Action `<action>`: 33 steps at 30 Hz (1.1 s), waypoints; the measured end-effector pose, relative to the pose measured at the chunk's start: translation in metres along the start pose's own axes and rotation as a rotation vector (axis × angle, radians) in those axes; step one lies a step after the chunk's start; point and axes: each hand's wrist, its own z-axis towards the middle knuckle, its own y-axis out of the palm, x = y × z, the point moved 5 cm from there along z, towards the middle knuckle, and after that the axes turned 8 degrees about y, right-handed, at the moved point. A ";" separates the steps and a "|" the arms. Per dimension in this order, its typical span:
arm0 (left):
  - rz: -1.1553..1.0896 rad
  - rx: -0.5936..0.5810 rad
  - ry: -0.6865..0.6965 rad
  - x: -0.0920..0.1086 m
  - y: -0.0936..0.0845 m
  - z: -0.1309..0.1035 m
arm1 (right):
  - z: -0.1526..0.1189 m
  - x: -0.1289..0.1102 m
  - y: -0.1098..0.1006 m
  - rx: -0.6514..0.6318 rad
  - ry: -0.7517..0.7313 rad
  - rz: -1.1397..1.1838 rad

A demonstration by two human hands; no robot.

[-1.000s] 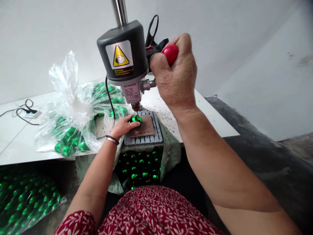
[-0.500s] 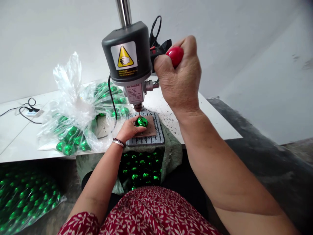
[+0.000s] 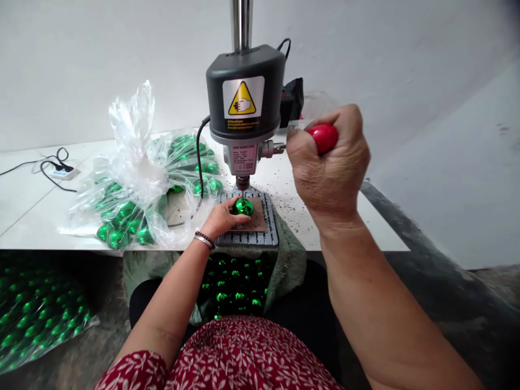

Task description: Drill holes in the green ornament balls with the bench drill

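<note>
A shiny green ball (image 3: pixel 244 207) rests on a brown board (image 3: pixel 259 218) on the ridged grey drill base (image 3: pixel 273 234). Around its left side are the thumb and fingers of my left hand (image 3: pixel 224 218), which grips it. The thin bit of the black bench drill (image 3: pixel 245 97) points down at the ball's top; whether it has entered the ball cannot be made out. To the right of the drill, my right hand (image 3: pixel 331 162) is wrapped round a red knob (image 3: pixel 324 138) on the drill's lever.
Clear plastic bags (image 3: pixel 138 157) of green balls lie left on the white table (image 3: pixel 32 216). More green balls (image 3: pixel 238 284) sit below the table edge, in green sacking (image 3: pixel 290 260). Another bag (image 3: pixel 40 309) is at lower left. Black cords and dark shavings are on the table.
My right hand has moved down with the red knob. The view has shifted, so the drill appears further right and lower. My left hand still holds the ball.
</note>
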 end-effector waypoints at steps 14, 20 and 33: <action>0.018 0.030 0.004 -0.001 0.001 -0.002 | -0.019 0.008 -0.004 0.014 -0.066 -0.071; 0.032 0.024 0.025 -0.002 0.003 -0.002 | -0.032 0.015 -0.004 0.074 -0.074 -0.020; 0.009 0.043 0.097 -0.009 0.004 -0.002 | -0.059 0.035 0.001 0.167 -0.111 0.009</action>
